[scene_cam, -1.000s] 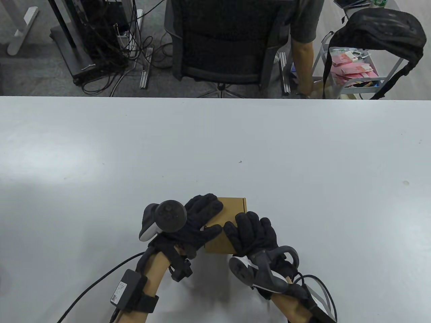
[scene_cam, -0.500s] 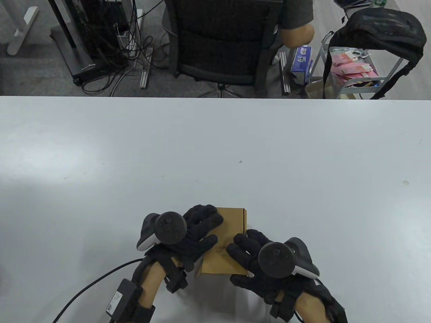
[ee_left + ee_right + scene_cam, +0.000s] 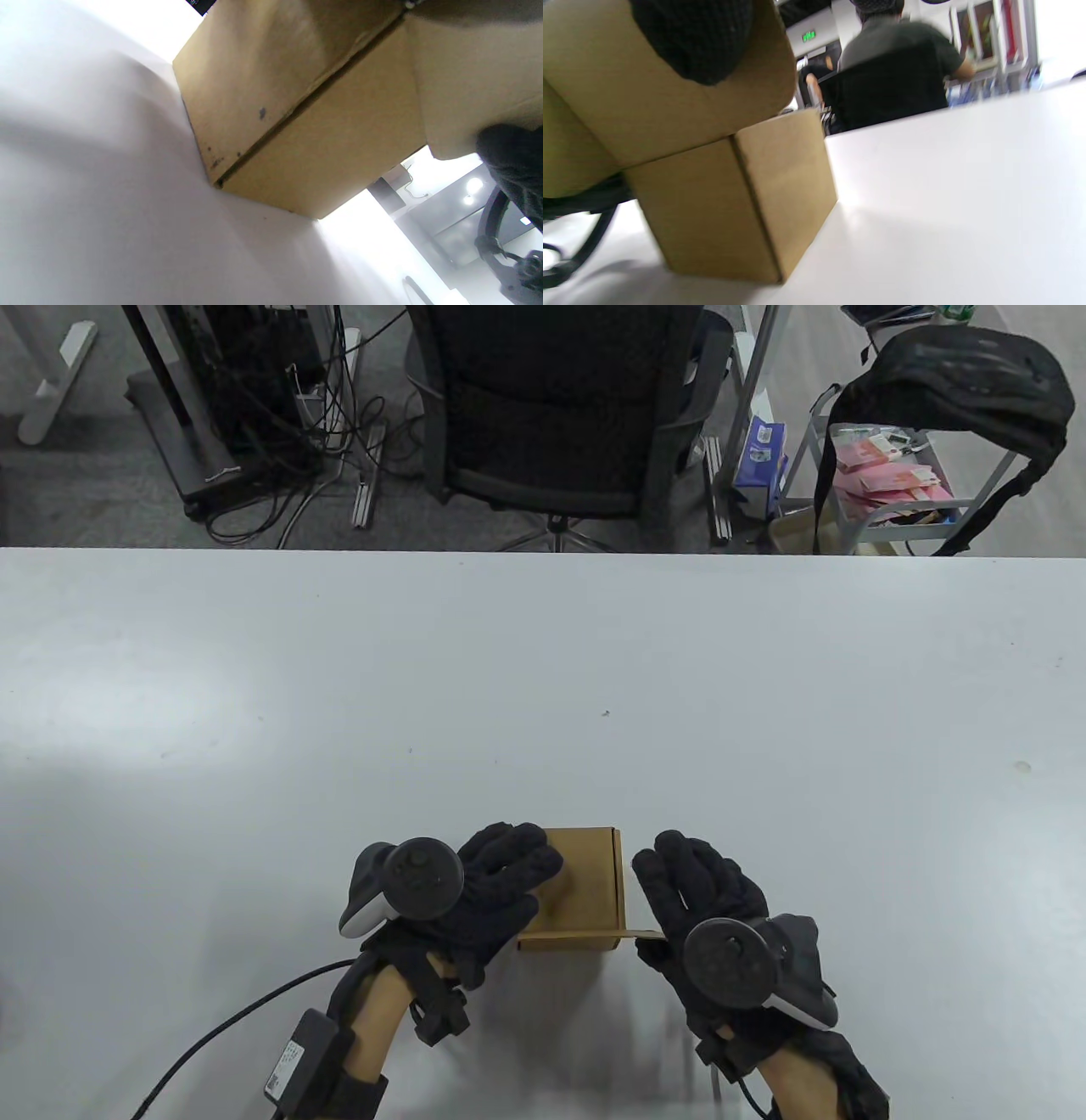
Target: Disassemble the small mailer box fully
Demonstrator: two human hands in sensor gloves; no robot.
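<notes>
A small brown cardboard mailer box [image 3: 585, 882] stands on the white table [image 3: 543, 687] near its front edge. My left hand [image 3: 501, 882] lies over the box's left side, fingers spread on top and thumb at its front. My right hand [image 3: 704, 899] is beside the box's right side and pinches a cardboard flap [image 3: 636, 934] that sticks out from the front edge. In the right wrist view a gloved fingertip [image 3: 691, 38] presses on the round-cornered flap [image 3: 649, 110] above the box [image 3: 734, 203]. The left wrist view shows the box's side with a seam [image 3: 297, 127].
A black office chair [image 3: 560, 407] stands beyond the table's far edge. A cart with a black backpack [image 3: 950, 381] is at the back right. Cables and a stand [image 3: 254, 415] are on the floor at the back left.
My right hand has moved from the top of the box to its right side, drawing a flap out. The box's front panel now shows edge-on. My left hand has stayed on the box.
</notes>
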